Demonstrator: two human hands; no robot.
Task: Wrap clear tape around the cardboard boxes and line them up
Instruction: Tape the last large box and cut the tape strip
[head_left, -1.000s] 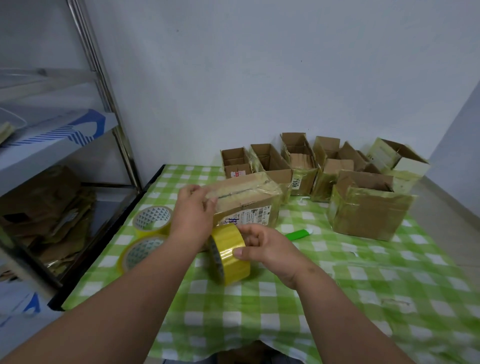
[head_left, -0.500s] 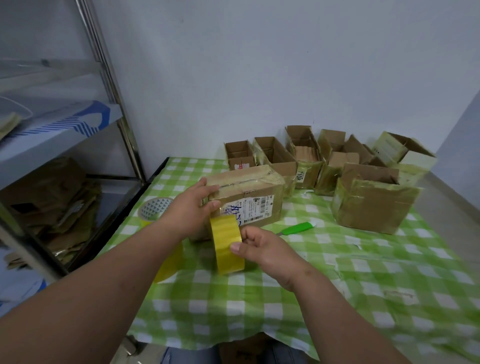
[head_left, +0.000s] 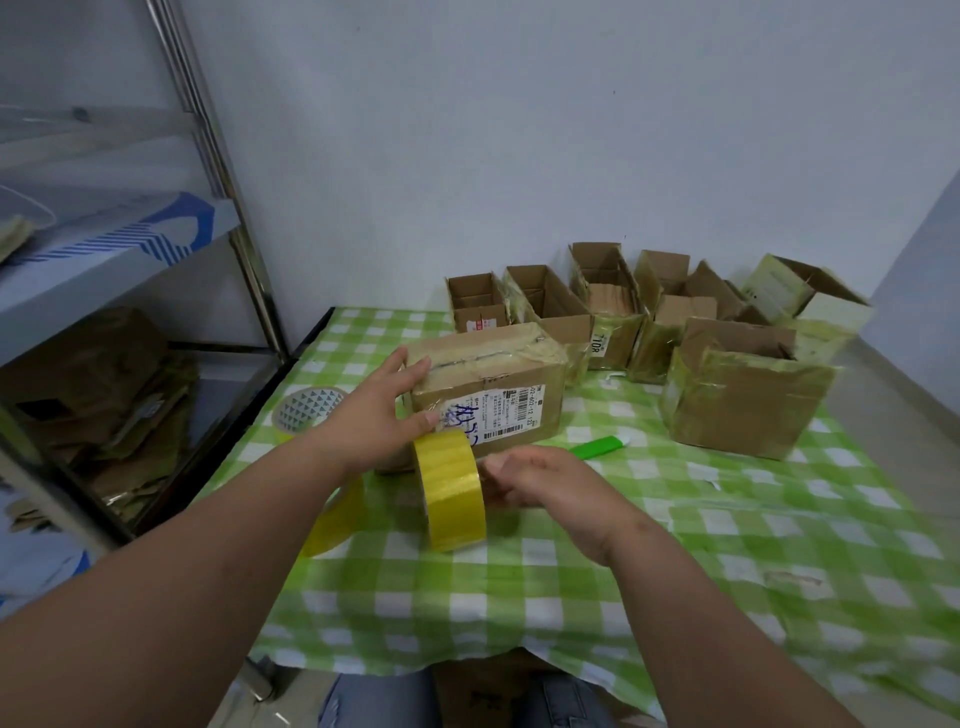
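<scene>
1. While the left hand lies with straight fingers against the left end of the sealed box, the right hand grips the upright tape roll, just in front of that box.
2. Open boxes line the tabletop's far edge by the wall.
3. Two more rolls lie near the left edge.
4. Checked cloth right of the hands lies bare up to a green cutter.

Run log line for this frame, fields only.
step: taping box | left hand: steadies closed labelled box | right hand: holds yellow tape roll upright at box front | open boxes: rowed along wall
</scene>
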